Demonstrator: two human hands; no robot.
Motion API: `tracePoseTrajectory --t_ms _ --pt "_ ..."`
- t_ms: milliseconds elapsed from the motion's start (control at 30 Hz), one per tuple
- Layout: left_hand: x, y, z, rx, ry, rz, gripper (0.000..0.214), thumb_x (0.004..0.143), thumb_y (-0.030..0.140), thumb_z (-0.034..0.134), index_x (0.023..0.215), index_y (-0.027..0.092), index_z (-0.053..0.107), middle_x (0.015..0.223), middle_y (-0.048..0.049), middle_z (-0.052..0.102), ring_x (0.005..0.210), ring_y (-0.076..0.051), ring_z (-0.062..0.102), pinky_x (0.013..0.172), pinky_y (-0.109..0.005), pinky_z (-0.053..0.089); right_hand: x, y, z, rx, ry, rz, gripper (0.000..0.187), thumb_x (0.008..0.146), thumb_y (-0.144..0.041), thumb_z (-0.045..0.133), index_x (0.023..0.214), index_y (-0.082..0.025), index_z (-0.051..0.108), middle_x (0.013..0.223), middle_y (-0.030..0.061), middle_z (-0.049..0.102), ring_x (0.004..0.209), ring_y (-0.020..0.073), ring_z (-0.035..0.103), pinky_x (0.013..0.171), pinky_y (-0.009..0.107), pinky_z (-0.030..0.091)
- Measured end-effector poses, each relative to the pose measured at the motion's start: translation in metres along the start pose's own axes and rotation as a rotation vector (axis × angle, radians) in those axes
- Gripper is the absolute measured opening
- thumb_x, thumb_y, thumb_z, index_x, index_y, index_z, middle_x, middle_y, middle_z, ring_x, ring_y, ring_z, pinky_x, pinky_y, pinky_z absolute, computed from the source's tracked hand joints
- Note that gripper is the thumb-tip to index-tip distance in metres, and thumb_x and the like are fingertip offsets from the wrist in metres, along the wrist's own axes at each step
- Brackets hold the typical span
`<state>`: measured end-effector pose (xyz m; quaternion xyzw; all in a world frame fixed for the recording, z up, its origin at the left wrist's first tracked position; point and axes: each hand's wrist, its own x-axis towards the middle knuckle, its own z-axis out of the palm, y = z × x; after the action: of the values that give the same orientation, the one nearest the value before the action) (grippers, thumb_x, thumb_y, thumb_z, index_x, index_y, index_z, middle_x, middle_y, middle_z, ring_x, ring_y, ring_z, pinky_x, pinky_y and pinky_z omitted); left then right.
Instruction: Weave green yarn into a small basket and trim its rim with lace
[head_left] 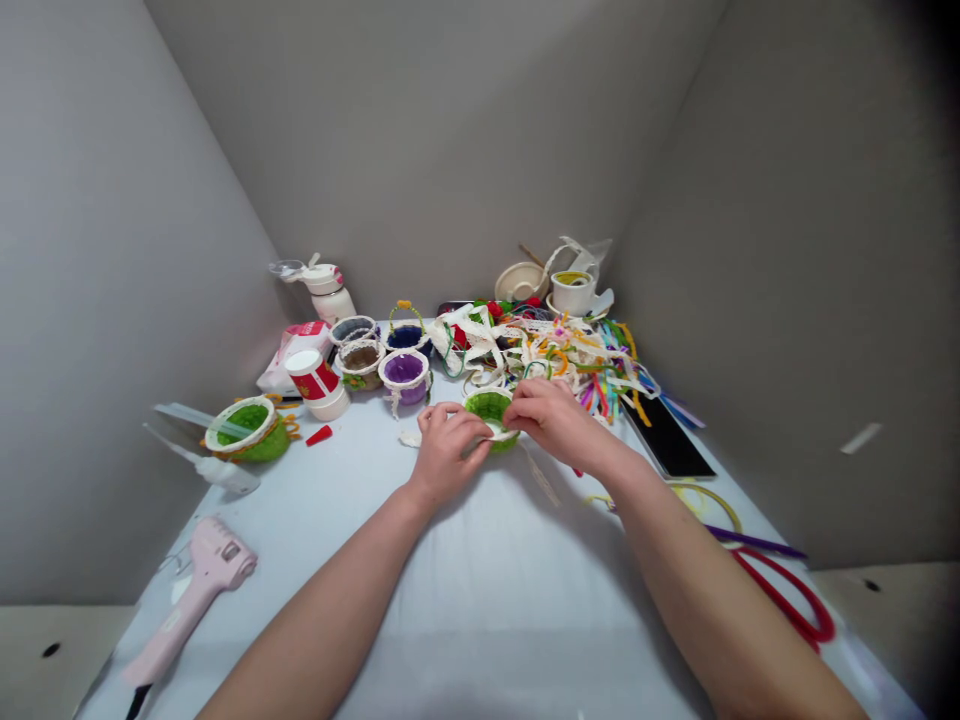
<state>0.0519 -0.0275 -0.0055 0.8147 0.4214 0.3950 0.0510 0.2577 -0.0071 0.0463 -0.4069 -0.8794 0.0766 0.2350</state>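
Note:
A small green basket (489, 404) with a white rim stands on the table in front of me, held between my two hands. My left hand (450, 445) is closed on its near left side, the fingers at the rim. At the right of the rim, the fingers of my right hand (553, 418) are pinched together on white lace trim (541, 480), whose loose end trails onto the table below that hand. The fingertips partly cover the rim. A short white piece (409, 439) lies just left of my left hand.
A pink glue gun (206, 575), another green basket (259, 445) and a white-nozzled bottle (225, 474) are at left. Behind stand a purple basket (406, 372) and a red-white container (315, 382). Ribbons (555, 350) pile up behind; a phone (671, 440) and red-handled scissors (795, 605) lie right.

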Motion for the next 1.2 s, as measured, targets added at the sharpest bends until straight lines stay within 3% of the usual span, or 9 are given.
tracePoseTrajectory --t_ms 533,833,1200 --pt "0.0 -0.001 -0.002 -0.005 -0.044 -0.018 0.006 0.088 0.026 0.064 0.087 0.025 0.069 0.098 -0.0012 0.073 0.105 -0.023 0.051 0.09 -0.043 0.027 0.012 0.005 -0.003 0.053 -0.12 -0.015 0.019 0.087 -0.012 0.06 0.077 -0.022 0.072 0.082 0.0013 0.062 0.087 0.0173 0.055 0.081 0.033 0.025" --pt "0.001 -0.003 -0.003 -0.028 -0.06 -0.036 0.009 0.088 0.028 0.065 0.085 0.026 0.073 0.094 -0.0022 0.074 0.106 -0.024 0.051 0.091 -0.045 0.028 0.024 0.014 -0.004 0.107 -0.209 -0.104 0.02 0.085 -0.011 0.06 0.075 -0.022 0.072 0.079 0.0005 0.063 0.085 0.0162 0.055 0.081 0.033 0.025" --pt "0.003 -0.002 -0.005 -0.049 -0.066 -0.051 0.006 0.085 0.026 0.068 0.082 0.027 0.074 0.088 -0.0012 0.075 0.105 -0.025 0.052 0.091 -0.046 0.028 0.03 0.004 -0.004 0.031 -0.244 -0.22 0.023 0.086 -0.011 0.057 0.073 -0.023 0.073 0.075 -0.0001 0.06 0.083 0.0158 0.051 0.083 0.035 0.023"
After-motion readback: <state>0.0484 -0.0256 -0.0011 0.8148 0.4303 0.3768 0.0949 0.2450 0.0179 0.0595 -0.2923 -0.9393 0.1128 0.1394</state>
